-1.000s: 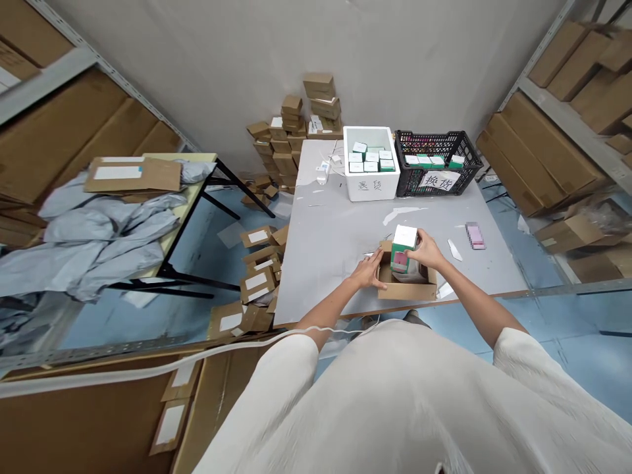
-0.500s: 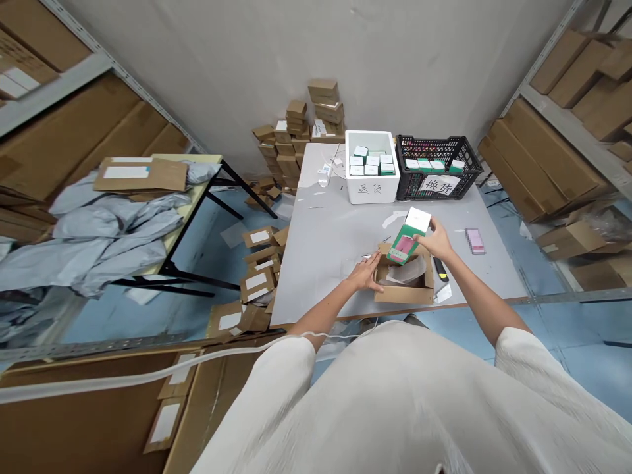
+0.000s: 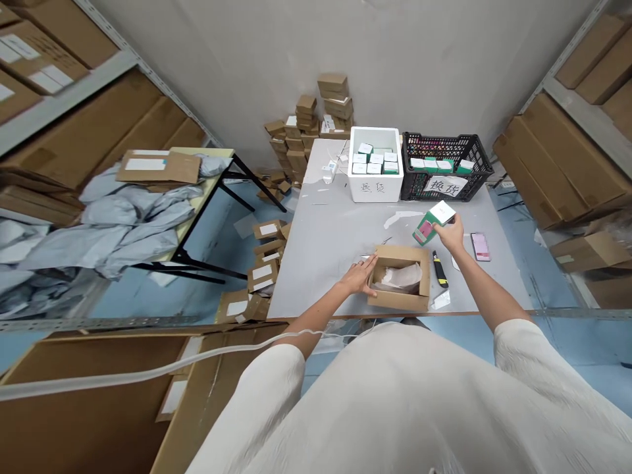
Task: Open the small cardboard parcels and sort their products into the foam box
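My right hand [image 3: 449, 234] grips a green and white box [image 3: 429, 227] with a pink picture on its side, tilted above the table. My left hand [image 3: 360, 276], fingers spread, rests against the left side of an open cardboard box [image 3: 397, 304]. Crumpled translucent wrapping [image 3: 402, 278] lies inside that cardboard box. Just to its right is a black and yellow cutter [image 3: 440, 271]. Behind stand a white foam bin [image 3: 375, 191] and a black crate [image 3: 447, 187], both holding several green and white boxes.
A phone [image 3: 480, 247] lies on the right of the grey table [image 3: 316, 243]. Small cartons [image 3: 333, 105] are stacked by the wall. Grey bags [image 3: 123, 224] cover a side table at left. A white cable [image 3: 197, 359] crosses in front of my left arm.
My right hand has moved the green and white box rightward, away from above the cardboard box. The wrapping inside shows more fully. The view has shifted slightly.
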The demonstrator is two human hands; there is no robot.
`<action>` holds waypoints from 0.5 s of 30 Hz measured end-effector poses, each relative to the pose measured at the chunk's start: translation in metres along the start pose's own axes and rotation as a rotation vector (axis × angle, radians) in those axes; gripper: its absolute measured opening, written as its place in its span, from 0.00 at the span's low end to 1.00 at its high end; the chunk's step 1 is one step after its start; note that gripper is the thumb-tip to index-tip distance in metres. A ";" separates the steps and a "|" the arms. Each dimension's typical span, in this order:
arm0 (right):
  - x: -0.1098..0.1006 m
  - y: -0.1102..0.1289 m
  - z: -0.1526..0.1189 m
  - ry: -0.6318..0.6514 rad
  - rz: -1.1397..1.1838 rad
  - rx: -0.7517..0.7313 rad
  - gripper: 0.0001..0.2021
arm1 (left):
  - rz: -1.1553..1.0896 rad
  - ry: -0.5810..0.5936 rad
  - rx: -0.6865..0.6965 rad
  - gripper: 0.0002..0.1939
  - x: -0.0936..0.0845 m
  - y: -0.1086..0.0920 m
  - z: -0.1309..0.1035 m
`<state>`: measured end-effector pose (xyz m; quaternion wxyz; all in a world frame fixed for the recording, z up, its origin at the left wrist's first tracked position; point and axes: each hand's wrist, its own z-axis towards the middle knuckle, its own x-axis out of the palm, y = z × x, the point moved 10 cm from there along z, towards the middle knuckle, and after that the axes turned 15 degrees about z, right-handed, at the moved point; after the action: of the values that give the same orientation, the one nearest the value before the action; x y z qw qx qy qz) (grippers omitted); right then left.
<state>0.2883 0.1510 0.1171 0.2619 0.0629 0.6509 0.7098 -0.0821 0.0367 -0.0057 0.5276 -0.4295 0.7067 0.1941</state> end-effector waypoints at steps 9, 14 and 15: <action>0.024 -0.088 -0.015 0.108 -0.145 0.189 0.27 | 0.029 0.051 -0.040 0.77 -0.003 0.001 -0.016; 0.026 -0.121 -0.021 0.122 -0.119 0.209 0.33 | -0.070 0.031 -0.051 0.77 0.000 0.005 -0.018; 0.028 -0.122 -0.021 0.152 -0.107 0.180 0.36 | -0.088 0.023 -0.050 0.77 0.001 0.005 -0.018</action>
<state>0.2909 0.1469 -0.0100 0.2424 -0.0025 0.7324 0.6363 -0.0967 0.0264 -0.0010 0.5164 -0.4753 0.6883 0.1834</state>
